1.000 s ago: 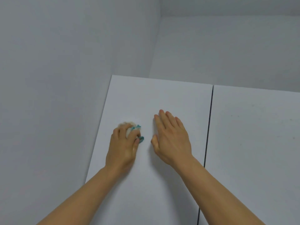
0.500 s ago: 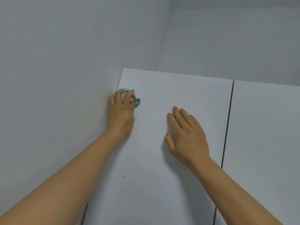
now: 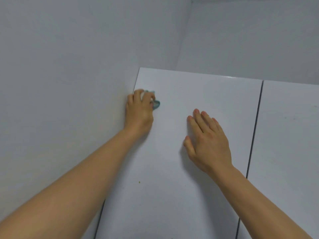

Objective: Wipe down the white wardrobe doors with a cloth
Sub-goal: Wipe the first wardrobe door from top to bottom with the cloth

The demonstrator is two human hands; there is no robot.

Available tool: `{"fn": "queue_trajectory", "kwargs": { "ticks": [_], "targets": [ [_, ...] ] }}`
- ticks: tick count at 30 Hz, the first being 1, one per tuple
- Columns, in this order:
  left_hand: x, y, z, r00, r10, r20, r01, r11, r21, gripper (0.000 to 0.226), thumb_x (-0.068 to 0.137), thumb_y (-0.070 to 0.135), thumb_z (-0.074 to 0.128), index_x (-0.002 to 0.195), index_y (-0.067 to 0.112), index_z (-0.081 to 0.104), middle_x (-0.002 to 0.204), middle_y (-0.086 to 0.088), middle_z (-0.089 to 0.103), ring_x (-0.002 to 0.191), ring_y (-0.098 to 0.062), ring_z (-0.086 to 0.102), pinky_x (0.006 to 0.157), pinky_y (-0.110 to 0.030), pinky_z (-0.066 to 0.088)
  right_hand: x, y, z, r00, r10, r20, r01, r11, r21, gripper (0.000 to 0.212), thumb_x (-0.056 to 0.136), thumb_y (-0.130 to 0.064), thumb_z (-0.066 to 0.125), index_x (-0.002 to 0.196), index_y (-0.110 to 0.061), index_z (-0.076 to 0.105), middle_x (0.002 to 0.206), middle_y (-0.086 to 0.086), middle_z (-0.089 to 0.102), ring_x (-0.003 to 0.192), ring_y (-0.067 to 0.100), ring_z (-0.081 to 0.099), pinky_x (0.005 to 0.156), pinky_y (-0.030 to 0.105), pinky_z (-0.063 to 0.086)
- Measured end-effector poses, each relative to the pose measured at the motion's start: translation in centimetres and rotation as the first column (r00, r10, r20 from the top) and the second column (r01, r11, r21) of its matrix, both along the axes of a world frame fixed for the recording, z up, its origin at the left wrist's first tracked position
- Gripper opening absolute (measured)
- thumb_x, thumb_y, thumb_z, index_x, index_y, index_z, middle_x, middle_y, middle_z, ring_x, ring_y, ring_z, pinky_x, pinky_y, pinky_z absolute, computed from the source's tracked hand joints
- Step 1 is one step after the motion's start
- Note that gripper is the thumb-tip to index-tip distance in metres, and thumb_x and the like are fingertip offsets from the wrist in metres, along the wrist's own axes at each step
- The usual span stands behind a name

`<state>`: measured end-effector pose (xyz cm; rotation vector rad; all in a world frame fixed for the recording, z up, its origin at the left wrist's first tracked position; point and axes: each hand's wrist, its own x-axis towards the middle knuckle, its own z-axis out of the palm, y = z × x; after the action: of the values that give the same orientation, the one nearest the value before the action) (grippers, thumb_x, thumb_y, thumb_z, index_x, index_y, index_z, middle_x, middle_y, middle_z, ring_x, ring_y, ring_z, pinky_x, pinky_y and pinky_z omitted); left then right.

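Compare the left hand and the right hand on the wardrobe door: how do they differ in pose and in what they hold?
The left hand has its fingers curled round a bunched white-and-teal cloth; the right hand holds nothing. The left hand sits at the wardrobe door's left edge near the top corner; the right hand lies lower, toward the middle. The right hand's fingers are straight and flat on the panel. Both are on the same door.

The door [image 3: 198, 100] under both hands looks like smooth, slightly glossy white laminate, with a shiny glint along its top edge. The cloth [image 3: 155, 102] bunched in the left hand [image 3: 139, 112] looks soft, teal-edged fabric. The wall [image 3: 69, 66] left of that hand is matt.
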<state>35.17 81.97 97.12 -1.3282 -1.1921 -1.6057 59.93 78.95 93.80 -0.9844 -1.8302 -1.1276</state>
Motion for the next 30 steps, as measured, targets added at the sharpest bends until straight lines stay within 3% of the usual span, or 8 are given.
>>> {"fn": "queue_trajectory", "kwargs": {
  "ticks": [6,9,15,18,22,27,30],
  "targets": [
    [-0.8,-0.5,0.5,0.995,-0.009,-0.098,0.007,1.000,-0.022,0.024,0.093,0.012,0.045,0.112,0.013,0.060,0.135,-0.013,0.050,0.112,-0.036,0.046,0.097,-0.043,0.042,0.4,0.1,0.0,0.999,0.032,-0.010,-0.032,0.999,0.001,0.066,0.096,-0.038,0.042,0.155,-0.010,0.042,0.167,0.010,0.031,0.155,0.030,0.025,0.127,0.046,0.020],
    [-0.7,-1.3,-5.4,0.995,-0.043,-0.089,0.041,0.999,-0.028,0.024,0.089,0.012,0.046,0.108,0.014,0.062,0.134,-0.009,0.051,0.115,-0.034,0.046,0.099,-0.043,0.043,0.3,0.1,-0.1,0.999,0.040,-0.013,-0.040,0.999,-0.007,0.066,0.096,-0.038,0.041,0.156,-0.010,0.040,0.167,0.010,0.029,0.156,0.029,0.023,0.128,0.045,0.017],
    [0.8,-2.6,-25.6,0.991,-0.107,-0.081,0.095,0.986,-0.139,0.022,0.096,0.027,0.049,0.113,0.021,0.062,0.135,-0.005,0.050,0.121,-0.036,0.050,0.105,-0.046,0.038,-0.8,0.4,-0.9,0.996,0.058,-0.073,-0.058,0.998,0.000,0.068,0.095,-0.038,0.040,0.155,-0.007,0.039,0.167,0.012,0.028,0.156,0.032,0.021,0.128,0.047,0.013],
    [1.3,-2.4,-29.0,0.992,-0.119,-0.053,0.109,0.981,-0.160,0.019,0.102,0.033,0.044,0.115,0.028,0.057,0.135,-0.001,0.048,0.121,-0.033,0.049,0.105,-0.044,0.039,-1.3,0.5,-1.3,0.994,0.053,-0.091,-0.053,0.999,0.010,0.069,0.094,-0.037,0.041,0.155,-0.006,0.038,0.168,0.013,0.027,0.156,0.033,0.020,0.129,0.048,0.013],
    [1.9,-2.0,-25.0,0.988,-0.150,0.025,0.151,0.981,-0.119,0.018,0.101,0.028,0.045,0.114,0.026,0.057,0.131,-0.002,0.048,0.117,-0.030,0.046,0.102,-0.042,0.040,-1.1,0.7,-1.1,0.995,0.070,-0.075,-0.070,0.998,0.006,0.067,0.095,-0.033,0.041,0.156,-0.006,0.037,0.168,0.012,0.025,0.157,0.031,0.018,0.129,0.047,0.011],
    [2.2,-1.1,-10.8,0.991,-0.133,0.013,0.134,0.989,-0.067,0.020,0.101,0.033,0.038,0.109,0.026,0.055,0.127,-0.008,0.053,0.115,-0.034,0.048,0.095,-0.026,0.026,0.5,-0.8,-0.9,0.989,0.136,-0.055,-0.138,0.990,-0.020,0.062,0.093,-0.018,0.035,0.153,-0.005,0.044,0.164,0.013,0.034,0.154,0.032,0.027,0.128,0.045,0.016],
    [3.3,-0.9,-3.9,0.994,-0.113,0.008,0.113,0.991,-0.065,0.021,0.103,0.031,0.040,0.112,0.023,0.057,0.131,-0.005,0.049,0.114,-0.029,0.042,0.092,-0.031,0.031,3.0,-1.8,-2.7,0.991,0.120,-0.059,-0.117,0.992,0.054,0.063,0.086,0.001,0.046,0.149,-0.004,0.048,0.160,0.015,0.041,0.149,0.036,0.035,0.126,0.050,0.023]
  ]
}}
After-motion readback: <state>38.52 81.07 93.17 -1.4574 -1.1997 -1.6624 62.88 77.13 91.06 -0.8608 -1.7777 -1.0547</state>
